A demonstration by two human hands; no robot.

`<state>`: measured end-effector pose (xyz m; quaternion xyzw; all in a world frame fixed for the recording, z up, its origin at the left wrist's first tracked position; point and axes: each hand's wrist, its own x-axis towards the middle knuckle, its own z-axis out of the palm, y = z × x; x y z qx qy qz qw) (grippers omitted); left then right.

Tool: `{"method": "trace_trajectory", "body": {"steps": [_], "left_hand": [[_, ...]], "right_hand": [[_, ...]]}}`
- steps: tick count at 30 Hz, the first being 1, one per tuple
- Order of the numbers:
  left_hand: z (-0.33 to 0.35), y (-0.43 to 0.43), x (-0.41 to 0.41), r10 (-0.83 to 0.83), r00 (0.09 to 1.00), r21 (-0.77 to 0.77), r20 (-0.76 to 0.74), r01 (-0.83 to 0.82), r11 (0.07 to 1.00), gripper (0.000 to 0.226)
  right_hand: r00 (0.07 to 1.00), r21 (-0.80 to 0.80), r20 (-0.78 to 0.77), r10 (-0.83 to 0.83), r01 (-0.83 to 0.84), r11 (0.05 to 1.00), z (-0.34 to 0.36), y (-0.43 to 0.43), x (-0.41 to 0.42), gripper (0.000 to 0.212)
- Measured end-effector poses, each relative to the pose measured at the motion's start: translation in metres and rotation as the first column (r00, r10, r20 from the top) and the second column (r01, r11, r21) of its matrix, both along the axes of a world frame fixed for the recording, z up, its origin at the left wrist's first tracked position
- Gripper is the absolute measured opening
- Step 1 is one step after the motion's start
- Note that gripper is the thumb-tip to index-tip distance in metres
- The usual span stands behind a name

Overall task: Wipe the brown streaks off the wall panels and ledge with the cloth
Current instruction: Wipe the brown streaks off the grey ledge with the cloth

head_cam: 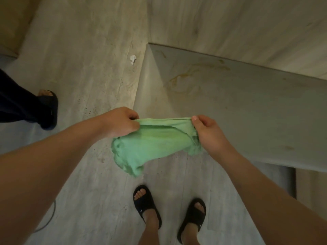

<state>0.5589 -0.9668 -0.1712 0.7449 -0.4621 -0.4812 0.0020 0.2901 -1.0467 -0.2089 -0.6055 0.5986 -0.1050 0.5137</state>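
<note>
A green cloth hangs stretched between my two hands at mid-frame. My left hand grips its left top corner in a fist. My right hand pinches the right top corner between thumb and fingers. Beyond the cloth, a grey ledge runs to the right, and brown streaks curl across its top. Pale wood-grain wall panels rise behind the ledge and on the left, with faint brown marks down the left panel.
A small white scrap sticks to the left panel. Another person's foot in a dark sandal stands at the left. My own feet in black slides are on the pale floor below. A thin cable curves at lower left.
</note>
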Motion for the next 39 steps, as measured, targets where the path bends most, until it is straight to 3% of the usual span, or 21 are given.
{"method": "trace_trajectory", "body": {"steps": [2, 5, 6, 8, 10, 12, 14, 16, 19, 28, 39], "left_hand": [[-0.023, -0.005, 0.002, 0.102, 0.993, -0.102, 0.058, -0.095, 0.990, 0.013], [-0.058, -0.009, 0.005, 0.226, 0.964, -0.217, 0.139, -0.193, 0.957, 0.054], [-0.068, -0.009, 0.004, 0.232, 0.952, -0.246, 0.202, -0.180, 0.952, 0.057], [-0.085, -0.009, -0.002, 0.232, 0.933, -0.318, 0.276, -0.139, 0.938, 0.041], [-0.102, -0.003, -0.009, 0.147, 0.959, -0.319, 0.241, -0.064, 0.946, 0.028], [-0.119, 0.011, -0.017, -0.042, 0.977, -0.301, 0.211, 0.105, 0.948, 0.034], [-0.142, 0.026, -0.025, -0.196, 0.945, -0.306, 0.262, 0.274, 0.912, 0.057], [-0.165, 0.034, -0.033, -0.276, 0.890, -0.245, 0.362, 0.376, 0.894, 0.083], [-0.194, 0.029, -0.041, -0.215, 0.848, -0.239, 0.485, 0.365, 0.900, 0.082], [-0.215, -0.076, -0.002, -0.035, 0.845, -0.331, 0.534, 0.247, 0.911, 0.089], [-0.218, -0.169, 0.036, -0.045, 0.824, -0.351, 0.565, 0.289, 0.891, 0.072]], "right_hand": [[0.998, -0.068, -0.063, 0.001, -0.005, 0.998, -0.019, -0.006, 0.011, 0.032], [0.977, -0.235, -0.215, -0.010, -0.042, 0.971, -0.056, -0.010, 0.026, 0.031], [0.957, -0.325, -0.290, 0.009, -0.107, 0.940, -0.069, -0.008, 0.030, 0.036], [0.927, -0.484, -0.363, 0.093, -0.273, 0.832, -0.092, 0.002, 0.036, 0.038], [0.854, -0.516, -0.423, 0.304, -0.502, 0.694, -0.110, 0.013, 0.040, 0.041], [0.700, -0.451, -0.510, 0.500, -0.713, 0.537, -0.128, 0.021, 0.038, 0.049], [0.587, -0.400, -0.592, 0.552, -0.809, 0.431, -0.147, 0.022, 0.032, 0.057], [0.557, -0.400, -0.651, 0.516, -0.829, 0.390, -0.161, 0.019, 0.031, 0.061], [0.583, -0.447, -0.682, 0.442, -0.811, 0.378, -0.172, 0.010, 0.044, 0.065], [0.619, -0.474, -0.683, 0.387, -0.779, 0.410, -0.180, -0.087, 0.104, 0.065], [0.692, -0.504, -0.637, 0.340, -0.708, 0.495, -0.182, -0.158, 0.142, 0.063]]}}
